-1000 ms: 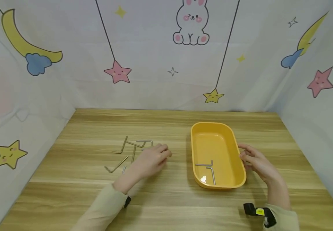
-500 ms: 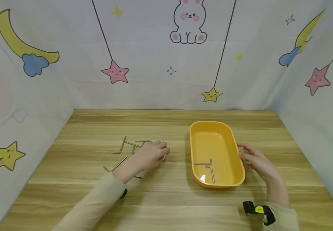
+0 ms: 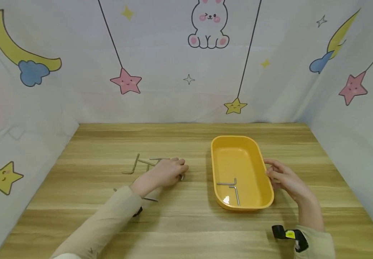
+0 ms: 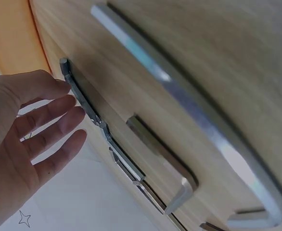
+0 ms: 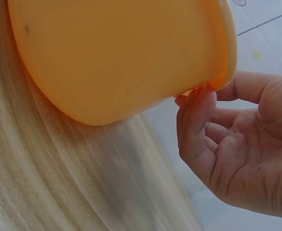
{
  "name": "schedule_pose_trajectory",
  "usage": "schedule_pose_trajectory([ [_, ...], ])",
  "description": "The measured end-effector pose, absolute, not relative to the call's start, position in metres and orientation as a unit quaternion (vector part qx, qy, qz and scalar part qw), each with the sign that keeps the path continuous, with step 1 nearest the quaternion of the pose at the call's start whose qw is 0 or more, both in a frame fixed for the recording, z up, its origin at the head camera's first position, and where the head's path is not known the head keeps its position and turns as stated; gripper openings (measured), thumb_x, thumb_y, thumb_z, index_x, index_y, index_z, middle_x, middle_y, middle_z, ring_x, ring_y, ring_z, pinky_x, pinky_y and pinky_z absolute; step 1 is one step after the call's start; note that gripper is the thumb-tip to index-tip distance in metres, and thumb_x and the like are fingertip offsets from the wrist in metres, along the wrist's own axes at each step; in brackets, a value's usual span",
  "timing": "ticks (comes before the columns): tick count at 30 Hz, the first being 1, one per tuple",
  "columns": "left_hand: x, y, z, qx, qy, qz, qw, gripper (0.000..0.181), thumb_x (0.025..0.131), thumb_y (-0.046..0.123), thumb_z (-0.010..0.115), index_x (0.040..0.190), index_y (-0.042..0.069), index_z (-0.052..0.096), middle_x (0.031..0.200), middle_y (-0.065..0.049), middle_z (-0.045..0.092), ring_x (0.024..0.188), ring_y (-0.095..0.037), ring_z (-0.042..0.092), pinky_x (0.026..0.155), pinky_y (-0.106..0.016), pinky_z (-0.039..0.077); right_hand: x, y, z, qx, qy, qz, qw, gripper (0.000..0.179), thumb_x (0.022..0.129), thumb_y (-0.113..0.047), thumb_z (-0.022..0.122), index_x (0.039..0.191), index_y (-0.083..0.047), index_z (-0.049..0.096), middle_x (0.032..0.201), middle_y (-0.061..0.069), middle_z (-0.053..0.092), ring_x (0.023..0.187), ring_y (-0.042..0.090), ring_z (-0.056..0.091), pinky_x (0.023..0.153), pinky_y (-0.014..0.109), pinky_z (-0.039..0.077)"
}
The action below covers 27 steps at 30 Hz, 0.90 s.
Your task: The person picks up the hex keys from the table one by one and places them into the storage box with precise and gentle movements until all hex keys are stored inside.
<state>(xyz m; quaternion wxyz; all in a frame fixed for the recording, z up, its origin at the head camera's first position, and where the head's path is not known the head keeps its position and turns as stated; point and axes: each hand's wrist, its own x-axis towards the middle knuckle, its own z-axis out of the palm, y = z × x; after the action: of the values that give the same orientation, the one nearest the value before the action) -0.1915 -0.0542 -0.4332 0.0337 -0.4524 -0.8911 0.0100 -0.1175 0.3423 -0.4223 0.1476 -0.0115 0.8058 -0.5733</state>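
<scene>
My left hand (image 3: 167, 172) reaches over a loose group of hex keys on the table. In the left wrist view, its thumb and fingertips are at one dark hex key (image 4: 85, 102), fingers slightly bent and spread; no firm grip shows. One end of a key (image 3: 182, 177) sticks out below these fingers in the head view. My right hand (image 3: 286, 180) holds the right side of a yellow plastic tray (image 3: 235, 162). In the right wrist view, the thumb is at the rim (image 5: 225, 57) and the other fingers curl under it. Two silver hex keys (image 3: 226, 183) lie inside the tray.
Bronze-coloured hex keys (image 3: 136, 164) and silver ones lie around and partly behind my left hand and forearm. A larger silver hex key (image 4: 189, 103) lies closest to the left wrist camera. A printed curtain (image 3: 160, 100) borders the wooden table (image 3: 186, 230).
My left hand has shifted slightly left in the head view and its fingers have lowered a little among the keys. The right hand keeps its hold on the tray. The head view has drifted slightly.
</scene>
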Motion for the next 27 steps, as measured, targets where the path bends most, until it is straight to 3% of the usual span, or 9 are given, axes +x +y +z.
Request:
schedule_pose_trajectory([
  [16, -0.1936, -0.0481, -0.4341, -0.439, -0.898, 0.035, -0.003, 0.014, 0.087, 0.007, 0.064, 0.094, 0.019, 0.062, 0.09, 0.002, 0.062, 0.085, -0.018, 0.062, 0.06, -0.03, 0.05, -0.1168, 0.3417, -0.4201, -0.013, 0.803, -0.576, 0.15, 0.057, 0.1, -0.018, 0.047, 0.148, 0.003, 0.023, 0.092, -0.001, 0.052, 0.074, 0.008, 0.059, 0.069, 0.031, 0.055],
  [27, -0.1914, -0.0455, -0.435, -0.437, -0.899, 0.034, -0.01, 0.016, 0.087, 0.005, 0.064, 0.093, 0.019, 0.061, 0.089, 0.0, 0.062, 0.081, -0.018, 0.062, 0.06, -0.031, 0.05, -0.116, 0.3409, -0.4201, -0.011, 0.804, -0.575, 0.151, 0.057, 0.1, -0.019, 0.046, 0.148, 0.003, 0.023, 0.091, -0.001, 0.051, 0.073, 0.008, 0.058, 0.068, 0.031, 0.055],
])
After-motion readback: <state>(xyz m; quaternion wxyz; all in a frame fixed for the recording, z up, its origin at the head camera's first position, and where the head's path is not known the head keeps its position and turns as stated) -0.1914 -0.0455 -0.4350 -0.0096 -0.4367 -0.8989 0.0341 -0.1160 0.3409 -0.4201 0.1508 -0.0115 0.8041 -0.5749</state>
